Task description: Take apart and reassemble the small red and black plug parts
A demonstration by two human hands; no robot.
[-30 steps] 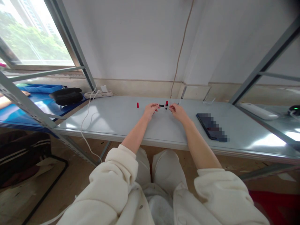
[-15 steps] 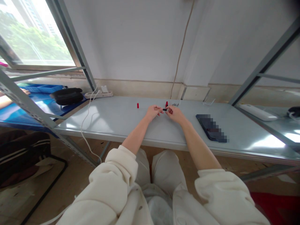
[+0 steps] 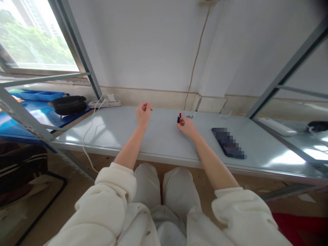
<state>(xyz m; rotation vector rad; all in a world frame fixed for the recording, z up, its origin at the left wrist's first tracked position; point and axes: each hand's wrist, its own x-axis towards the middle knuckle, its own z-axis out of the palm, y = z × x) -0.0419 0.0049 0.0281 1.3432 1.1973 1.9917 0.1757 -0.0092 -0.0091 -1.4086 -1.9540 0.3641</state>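
Note:
My left hand (image 3: 144, 115) is raised at the far side of the grey table, fingers pinched. A sliver of a small red cylinder (image 3: 151, 109) shows at its fingertips; the rest is hidden. My right hand (image 3: 187, 126) rests low over the table with its fingers closed round a small black cylinder (image 3: 178, 119), held upright. Right behind that stands a red piece (image 3: 180, 114), partly covered, and I cannot tell whether the two touch. Several small grey pieces (image 3: 189, 117) lie just beyond my right hand.
A dark phone (image 3: 227, 141) lies to the right on the grey table (image 3: 164, 145). At the back left is a white power strip (image 3: 105, 103) with a cable hanging over the front edge. Metal frame posts (image 3: 77, 44) rise on both sides. A black case (image 3: 68, 105) sits on the blue table.
My left hand has moved left, away from my right hand, to where the red cylinder stood. The black cylinder, earlier lying level between both hands, is now upright in my right hand.

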